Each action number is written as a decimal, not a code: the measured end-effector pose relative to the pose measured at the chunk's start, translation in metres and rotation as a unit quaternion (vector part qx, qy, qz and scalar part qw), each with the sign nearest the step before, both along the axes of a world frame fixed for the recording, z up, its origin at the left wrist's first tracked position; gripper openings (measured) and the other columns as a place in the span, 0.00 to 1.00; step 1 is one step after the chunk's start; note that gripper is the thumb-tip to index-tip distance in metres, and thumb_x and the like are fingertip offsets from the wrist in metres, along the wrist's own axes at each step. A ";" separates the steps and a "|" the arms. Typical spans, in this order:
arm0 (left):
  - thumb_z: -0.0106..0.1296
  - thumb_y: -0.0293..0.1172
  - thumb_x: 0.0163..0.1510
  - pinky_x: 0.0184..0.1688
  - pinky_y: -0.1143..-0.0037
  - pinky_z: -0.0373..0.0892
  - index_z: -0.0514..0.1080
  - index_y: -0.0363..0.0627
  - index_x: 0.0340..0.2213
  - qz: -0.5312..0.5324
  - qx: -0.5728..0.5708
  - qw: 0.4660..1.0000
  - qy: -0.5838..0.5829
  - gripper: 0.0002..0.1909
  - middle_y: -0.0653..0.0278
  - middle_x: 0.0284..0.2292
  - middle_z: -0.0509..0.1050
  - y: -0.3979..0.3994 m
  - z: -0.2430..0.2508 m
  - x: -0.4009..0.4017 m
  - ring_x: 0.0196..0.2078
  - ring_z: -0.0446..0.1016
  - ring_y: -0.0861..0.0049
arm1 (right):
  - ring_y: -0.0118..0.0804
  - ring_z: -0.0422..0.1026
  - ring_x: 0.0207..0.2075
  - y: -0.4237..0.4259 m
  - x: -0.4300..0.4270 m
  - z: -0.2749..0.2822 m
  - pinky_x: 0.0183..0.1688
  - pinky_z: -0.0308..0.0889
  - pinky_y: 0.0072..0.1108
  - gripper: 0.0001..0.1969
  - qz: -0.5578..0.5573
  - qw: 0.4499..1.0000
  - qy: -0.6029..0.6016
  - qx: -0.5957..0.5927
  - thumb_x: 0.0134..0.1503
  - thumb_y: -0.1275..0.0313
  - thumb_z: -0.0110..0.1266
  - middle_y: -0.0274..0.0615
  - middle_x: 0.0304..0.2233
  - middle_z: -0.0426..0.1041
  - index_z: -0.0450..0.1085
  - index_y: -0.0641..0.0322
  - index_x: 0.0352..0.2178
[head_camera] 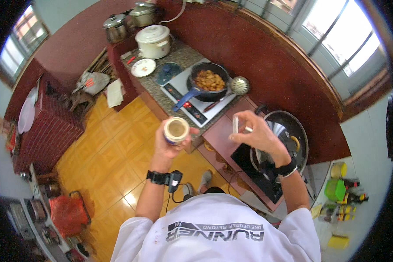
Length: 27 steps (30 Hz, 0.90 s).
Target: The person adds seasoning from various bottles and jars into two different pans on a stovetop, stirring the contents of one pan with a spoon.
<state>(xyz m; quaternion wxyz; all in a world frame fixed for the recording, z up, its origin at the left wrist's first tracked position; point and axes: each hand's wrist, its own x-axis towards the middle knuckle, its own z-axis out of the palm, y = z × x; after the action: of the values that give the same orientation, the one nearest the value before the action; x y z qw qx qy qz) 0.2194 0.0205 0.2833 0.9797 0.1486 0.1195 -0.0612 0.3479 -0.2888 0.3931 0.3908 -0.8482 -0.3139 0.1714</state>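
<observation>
My left hand [165,149] is wrapped around a small jar [177,128] with a pale rim, its mouth facing up and brownish contents showing inside. To the right, my right hand [257,131] pinches a small white object [236,124], perhaps the jar's lid; blur and my fingers hide its shape. Ahead of both hands, a dark saucepan [210,95] with a blue handle [186,99] holds browned chunks of food [210,80]. The pan rests on a white induction cooker [196,114] with lit red digits.
A perforated skimmer [239,85] lies across the cooker's right edge. A glass lid [168,72], a plate [143,67] and a white rice cooker [153,42] stand on the granite counter. A lidded wok [301,131] sits under my right forearm. Bottles [352,198] line the right side.
</observation>
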 end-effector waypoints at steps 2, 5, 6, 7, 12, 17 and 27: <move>0.37 0.60 0.72 0.13 0.81 0.64 0.74 0.22 0.47 -0.043 -0.005 0.999 -0.026 0.41 0.34 0.32 0.80 -0.002 0.002 -0.002 0.24 0.78 0.64 | 0.34 0.80 0.51 0.039 -0.017 -0.002 0.54 0.77 0.30 0.36 0.059 0.988 0.119 0.079 0.52 0.65 0.79 0.45 0.52 0.79 0.72 0.69 0.58; 0.39 0.61 0.71 0.12 0.81 0.63 0.77 0.26 0.43 -0.049 0.033 0.998 -0.028 0.40 0.44 0.26 0.79 0.000 0.004 -0.010 0.21 0.77 0.64 | 0.33 0.80 0.46 0.078 -0.015 -0.042 0.52 0.76 0.30 0.40 0.124 0.980 0.075 0.134 0.50 0.63 0.81 0.45 0.55 0.77 0.72 0.62 0.62; 0.42 0.58 0.71 0.10 0.78 0.66 0.77 0.30 0.42 -0.048 -0.016 0.997 -0.056 0.35 0.42 0.32 0.81 0.003 0.002 -0.012 0.22 0.79 0.59 | 0.33 0.80 0.45 0.088 -0.014 -0.049 0.51 0.76 0.30 0.40 0.137 0.978 0.077 0.139 0.50 0.63 0.81 0.45 0.56 0.76 0.72 0.61 0.63; 0.42 0.58 0.71 0.10 0.78 0.66 0.77 0.30 0.42 -0.036 -0.013 0.998 -0.057 0.35 0.42 0.32 0.81 0.007 0.000 -0.018 0.22 0.79 0.59 | 0.34 0.79 0.45 0.095 -0.013 -0.054 0.51 0.75 0.29 0.41 0.144 0.979 0.062 0.128 0.49 0.62 0.82 0.45 0.57 0.74 0.73 0.58 0.63; 0.43 0.56 0.72 0.14 0.78 0.71 0.78 0.35 0.42 -0.012 0.028 0.999 -0.026 0.31 0.46 0.34 0.83 0.013 0.013 -0.038 0.25 0.82 0.58 | 0.32 0.72 0.54 0.112 -0.018 -0.063 0.49 0.74 0.26 0.41 0.184 0.980 0.073 0.021 0.48 0.60 0.83 0.44 0.60 0.69 0.75 0.55 0.62; 0.44 0.53 0.72 0.17 0.76 0.71 0.78 0.36 0.41 0.056 0.070 0.996 0.003 0.29 0.44 0.37 0.84 0.017 0.010 -0.042 0.27 0.83 0.59 | 0.29 0.72 0.39 0.088 -0.005 -0.070 0.44 0.72 0.22 0.25 0.104 0.986 0.071 0.108 0.58 0.71 0.73 0.44 0.51 0.75 0.76 0.60 0.57; 0.44 0.58 0.70 0.15 0.76 0.66 0.79 0.33 0.43 0.011 0.074 0.996 0.042 0.33 0.45 0.34 0.84 0.005 -0.010 -0.013 0.23 0.81 0.65 | 0.22 0.65 0.24 0.070 -0.018 0.022 0.27 0.60 0.16 0.31 -0.124 0.905 0.176 0.367 0.80 0.50 0.38 0.41 0.29 0.78 0.67 0.57 0.25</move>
<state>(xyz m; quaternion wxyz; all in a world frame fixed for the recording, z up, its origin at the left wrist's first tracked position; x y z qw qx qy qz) 0.2059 0.0259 0.2736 0.9608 0.2164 0.1663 -0.0480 0.3299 -0.2185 0.4148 0.7417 -0.6327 -0.1728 0.1404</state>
